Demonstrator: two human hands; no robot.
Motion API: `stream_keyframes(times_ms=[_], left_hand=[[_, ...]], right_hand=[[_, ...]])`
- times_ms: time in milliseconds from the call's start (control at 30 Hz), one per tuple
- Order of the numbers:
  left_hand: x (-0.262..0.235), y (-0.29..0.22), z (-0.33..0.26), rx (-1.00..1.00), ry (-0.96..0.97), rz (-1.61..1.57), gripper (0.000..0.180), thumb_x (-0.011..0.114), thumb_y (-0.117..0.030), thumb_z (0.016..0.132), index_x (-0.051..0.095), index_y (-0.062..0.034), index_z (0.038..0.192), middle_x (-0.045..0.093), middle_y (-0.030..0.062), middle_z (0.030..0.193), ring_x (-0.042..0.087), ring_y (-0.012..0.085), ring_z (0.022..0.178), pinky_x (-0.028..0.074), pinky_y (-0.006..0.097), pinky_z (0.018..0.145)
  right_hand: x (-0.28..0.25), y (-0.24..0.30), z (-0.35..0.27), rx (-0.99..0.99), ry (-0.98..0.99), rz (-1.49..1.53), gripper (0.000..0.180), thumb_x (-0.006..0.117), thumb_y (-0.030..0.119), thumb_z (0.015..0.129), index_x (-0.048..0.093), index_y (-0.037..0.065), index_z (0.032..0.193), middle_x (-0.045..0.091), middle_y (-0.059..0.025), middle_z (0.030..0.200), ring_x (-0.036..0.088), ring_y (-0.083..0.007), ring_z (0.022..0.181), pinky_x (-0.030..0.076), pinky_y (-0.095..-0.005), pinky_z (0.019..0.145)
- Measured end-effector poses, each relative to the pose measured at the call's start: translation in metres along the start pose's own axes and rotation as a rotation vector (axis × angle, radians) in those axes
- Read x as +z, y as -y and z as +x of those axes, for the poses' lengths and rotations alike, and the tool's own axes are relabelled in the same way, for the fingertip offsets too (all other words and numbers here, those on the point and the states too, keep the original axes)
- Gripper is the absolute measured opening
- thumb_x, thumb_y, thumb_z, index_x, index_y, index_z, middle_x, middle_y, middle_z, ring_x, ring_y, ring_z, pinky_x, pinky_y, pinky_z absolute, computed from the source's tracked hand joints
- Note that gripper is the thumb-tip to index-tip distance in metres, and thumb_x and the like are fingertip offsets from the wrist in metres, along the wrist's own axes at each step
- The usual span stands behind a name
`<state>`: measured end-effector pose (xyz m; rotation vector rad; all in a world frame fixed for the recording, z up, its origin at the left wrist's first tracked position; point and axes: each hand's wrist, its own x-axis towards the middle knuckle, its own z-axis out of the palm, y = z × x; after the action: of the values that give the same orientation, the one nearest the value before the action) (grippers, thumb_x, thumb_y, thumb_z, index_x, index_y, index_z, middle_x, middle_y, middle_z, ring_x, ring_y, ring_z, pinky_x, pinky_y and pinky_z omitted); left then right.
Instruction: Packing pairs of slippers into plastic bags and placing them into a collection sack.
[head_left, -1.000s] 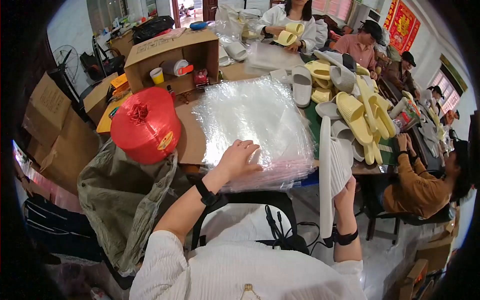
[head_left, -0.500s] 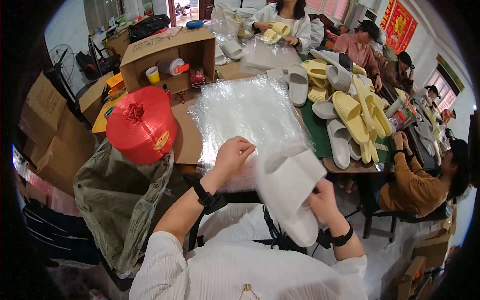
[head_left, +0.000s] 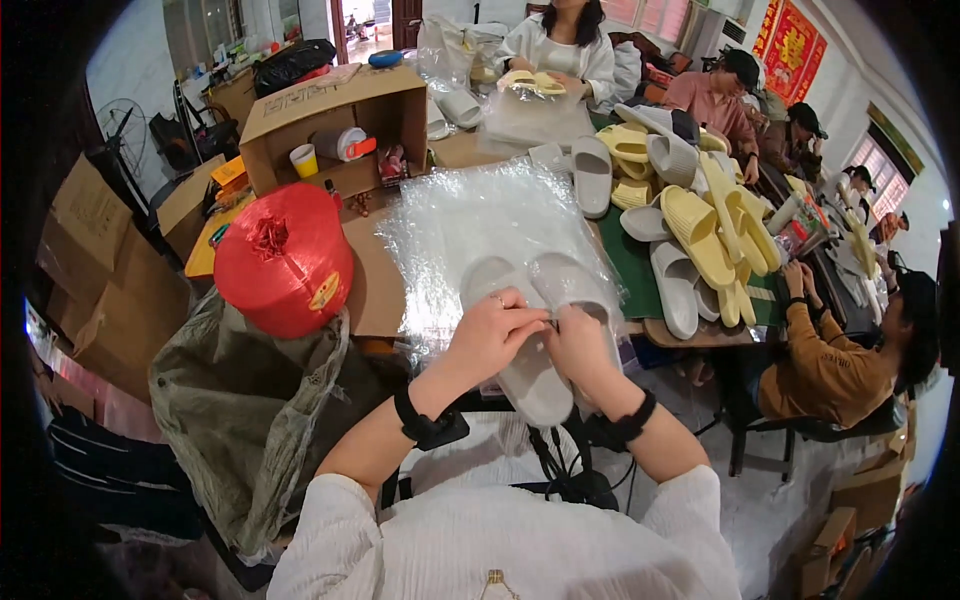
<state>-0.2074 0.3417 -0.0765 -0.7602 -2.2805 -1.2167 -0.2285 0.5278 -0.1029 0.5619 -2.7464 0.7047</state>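
Two pale grey slide slippers lie side by side in front of me: the left slipper and the right slipper, toes pointing away. They rest over the near part of a pile of clear plastic bags. My left hand reaches across the left slipper's strap, fingers closed at its inner edge. My right hand grips the right slipper at its strap. The fingertips of both hands meet between the two straps. Whether something small is between them is hidden.
A red roll of ribbon stands to the left, beside an open cardboard box holding cups. Yellow and grey slippers are heaped on the right. A draped sack hangs at the near left. Co-workers sit along the tables.
The slippers, held up by my right hand before, have come down to the left onto the bags and now lie spread side by side. My left hand has moved nearer and joined the right.
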Motion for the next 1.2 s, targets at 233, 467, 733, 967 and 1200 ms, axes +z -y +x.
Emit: stream_keyframes(times_ms=[233, 467, 733, 967, 1200], left_hand=[[-0.009, 0.009, -0.007, 0.009, 0.223, -0.084, 0.019, 0.068, -0.011, 0.086, 0.074, -0.0101, 0.103, 0.058, 0.0066, 0.082, 0.057, 0.0218, 0.075, 0.045, 0.033, 0.066], [-0.054, 0.034, -0.031, -0.03, -0.036, 0.233, 0.028, 0.074, -0.018, 0.079, 0.071, -0.0093, 0.105, 0.061, 0.0077, 0.091, 0.059, 0.028, 0.088, 0.048, 0.039, 0.079], [-0.066, 0.039, -0.087, -0.549, 0.03, 0.217, 0.074, 0.075, -0.025, 0.081, 0.041, -0.0101, 0.145, 0.06, 0.0105, 0.095, 0.058, 0.0181, 0.065, 0.049, 0.031, 0.067], [-0.06, 0.043, -0.084, -0.561, -0.087, -0.053, 0.047, 0.057, -0.005, 0.088, 0.056, -0.0126, 0.135, 0.055, 0.008, 0.067, 0.051, 0.0136, 0.06, 0.043, 0.029, 0.06], [-0.075, 0.06, -0.1, -0.345, -0.033, 0.014, 0.03, 0.056, 0.0, 0.085, 0.068, -0.0047, 0.112, 0.056, 0.009, 0.073, 0.053, 0.0161, 0.063, 0.043, 0.028, 0.062]], right_hand=[[0.062, -0.002, 0.084, 0.084, -0.199, 0.157, 0.023, 0.061, 0.02, 0.087, 0.054, -0.002, 0.089, 0.059, -0.0261, 0.084, 0.058, -0.0456, 0.082, 0.047, -0.0507, 0.072], [0.06, -0.001, 0.061, -0.241, -0.215, 0.251, 0.059, 0.065, 0.021, 0.087, 0.043, -0.005, 0.135, 0.057, -0.0266, 0.114, 0.052, -0.0415, 0.109, 0.042, -0.0465, 0.095], [-0.062, -0.016, -0.049, 0.023, -0.268, 0.259, 0.021, 0.07, 0.008, 0.082, 0.07, 0.006, 0.103, 0.069, -0.0103, 0.086, 0.064, -0.0177, 0.065, 0.051, -0.028, 0.06], [-0.048, -0.056, -0.021, -0.331, 0.015, 0.033, 0.05, 0.067, 0.0, 0.075, 0.06, 0.012, 0.123, 0.051, -0.0097, 0.138, 0.063, -0.0266, 0.09, 0.053, -0.0359, 0.077], [-0.018, -0.087, -0.021, -0.3, -0.01, 0.378, 0.013, 0.061, 0.009, 0.088, 0.071, 0.004, 0.094, 0.072, -0.0085, 0.102, 0.064, -0.0227, 0.088, 0.051, -0.0324, 0.078]])
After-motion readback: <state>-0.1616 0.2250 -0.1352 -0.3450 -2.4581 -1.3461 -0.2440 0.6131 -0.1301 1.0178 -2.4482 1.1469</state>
